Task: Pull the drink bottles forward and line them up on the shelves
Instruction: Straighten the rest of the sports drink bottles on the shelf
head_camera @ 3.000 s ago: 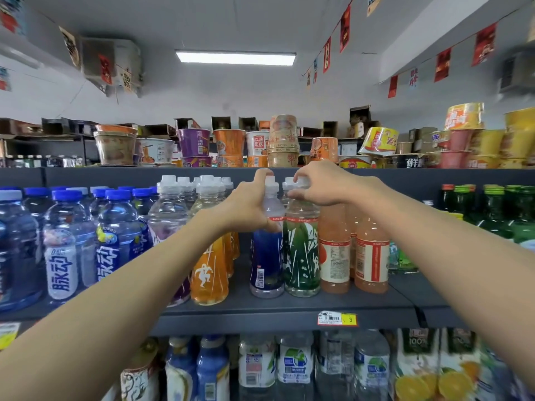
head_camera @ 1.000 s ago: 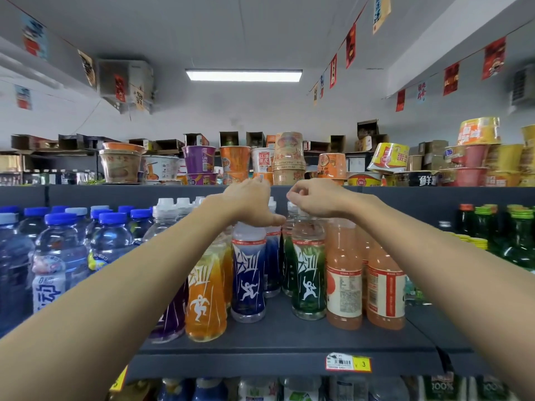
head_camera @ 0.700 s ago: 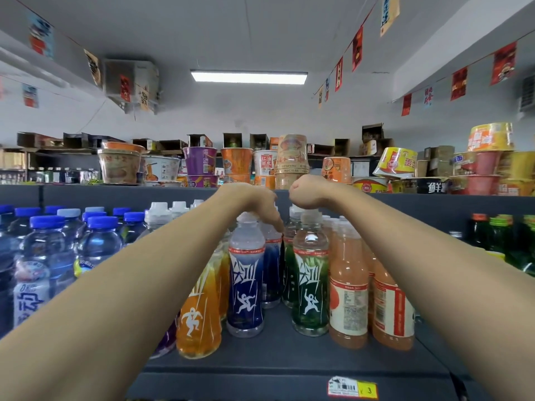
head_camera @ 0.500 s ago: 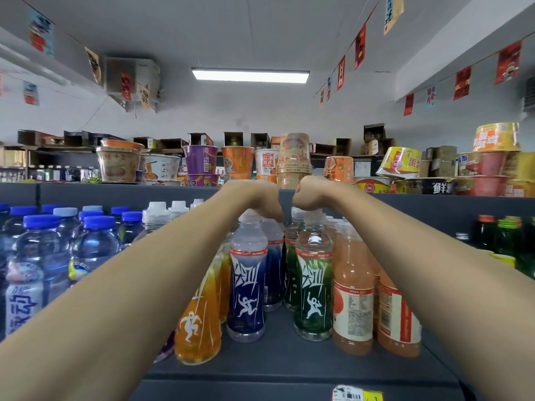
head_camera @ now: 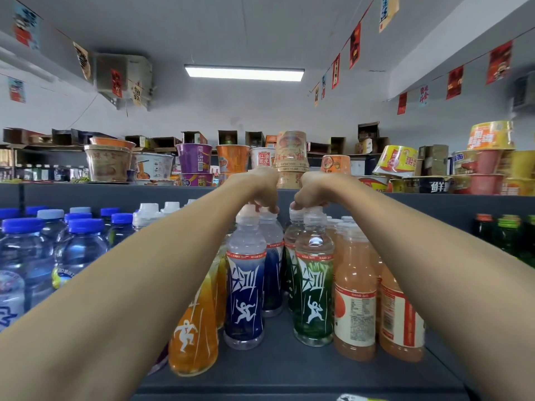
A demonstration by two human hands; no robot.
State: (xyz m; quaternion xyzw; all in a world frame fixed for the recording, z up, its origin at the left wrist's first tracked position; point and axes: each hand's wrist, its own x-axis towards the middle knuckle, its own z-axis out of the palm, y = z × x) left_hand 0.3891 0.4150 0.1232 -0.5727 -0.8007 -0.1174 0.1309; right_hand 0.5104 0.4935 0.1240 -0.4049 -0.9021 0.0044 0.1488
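Obs.: both arms are being extended over the front row of drinks on the grey shelf (head_camera: pixel 289 369).

The left hand (head_camera: pixel 260 188) is being held knuckles-up. Its fingers are being curled down round the cap of the rear blue bottle (head_camera: pixel 272 264), which is standing just behind the front blue bottle (head_camera: pixel 245 287). The right hand (head_camera: pixel 314 191) is being held the same way, with its fingers being closed on the cap of the rear green bottle (head_camera: pixel 290 256), behind the front green bottle (head_camera: pixel 314 290). The undersides of both grips are being hidden by the backs of the hands, so the exact pinch is being inferred.

An orange bottle (head_camera: pixel 193 328) is standing to the left of the blue pair, and peach juice bottles (head_camera: pixel 355 302) are touching the green pair on the right.

Handling, judged: the bottles are being taken as full, so fairly heavy. They are being taken as stiff at the cap and neck, and smooth and slippery on the sleeve. With a tall body on a narrow base, tipping is being risked when a bottle is dragged from the top.

The cap or neck is being treated as the only reachable hold between such close neighbours. A low, steady slide is being advised.
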